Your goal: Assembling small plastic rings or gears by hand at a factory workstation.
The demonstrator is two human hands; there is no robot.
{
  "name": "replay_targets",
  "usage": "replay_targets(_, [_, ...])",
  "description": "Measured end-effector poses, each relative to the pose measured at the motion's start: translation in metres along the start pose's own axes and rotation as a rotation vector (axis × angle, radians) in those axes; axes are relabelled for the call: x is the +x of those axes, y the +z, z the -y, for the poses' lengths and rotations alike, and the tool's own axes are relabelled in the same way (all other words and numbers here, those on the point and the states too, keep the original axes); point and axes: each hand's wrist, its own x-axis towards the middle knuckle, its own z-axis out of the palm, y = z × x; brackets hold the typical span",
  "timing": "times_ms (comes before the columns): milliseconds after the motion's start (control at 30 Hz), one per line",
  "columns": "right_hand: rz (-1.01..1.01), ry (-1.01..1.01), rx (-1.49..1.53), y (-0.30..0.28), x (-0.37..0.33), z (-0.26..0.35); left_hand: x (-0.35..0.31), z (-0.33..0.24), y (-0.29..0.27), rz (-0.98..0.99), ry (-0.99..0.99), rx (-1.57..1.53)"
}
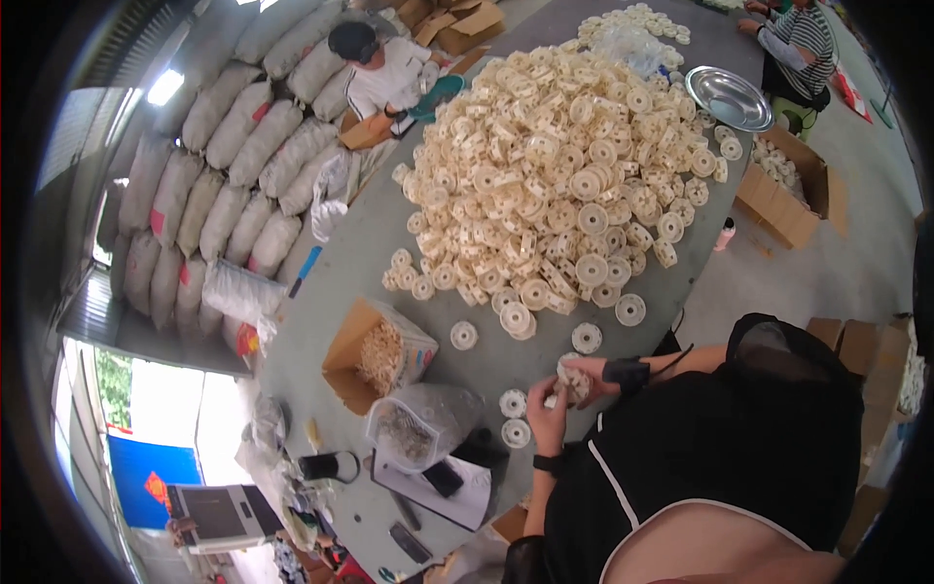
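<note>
Close to my body at the table's near edge, my left hand (547, 417) and my right hand (595, 378) are both closed around a cream plastic wheel-shaped part (574, 385). Fingers cover much of it, and any small piece between the fingertips is too small to make out. Two similar round parts (514, 404) lie just left of my left hand, one nearer than the other. Beyond my right hand rests another round part (587, 338). A large heap of cream round parts (555, 175) rises farther back on the grey table (389, 234).
Left of my hands stand a cardboard box (342, 355) of small cream pieces and a clear plastic tub (443, 414). A phone (443, 477) lies on papers. Beyond are a metal bowl (730, 97), another carton (793, 185), two people and stacked sacks (229, 136).
</note>
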Motion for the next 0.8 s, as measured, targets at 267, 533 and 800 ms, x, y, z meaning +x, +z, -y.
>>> replay_targets(267, [-0.288,-0.374,-0.26,0.027,0.006,0.035,0.03,-0.066,-0.009,-0.141,0.195,0.18])
replay_targets(533, [-0.393,-0.343,0.173,0.054,-0.011,0.05,0.022,-0.059,0.0,-0.163,0.065,-0.041])
replay_targets(800, [-0.364,0.031,0.151,0.051,-0.012,0.052,0.016,-0.065,0.005,-0.268,0.286,0.377])
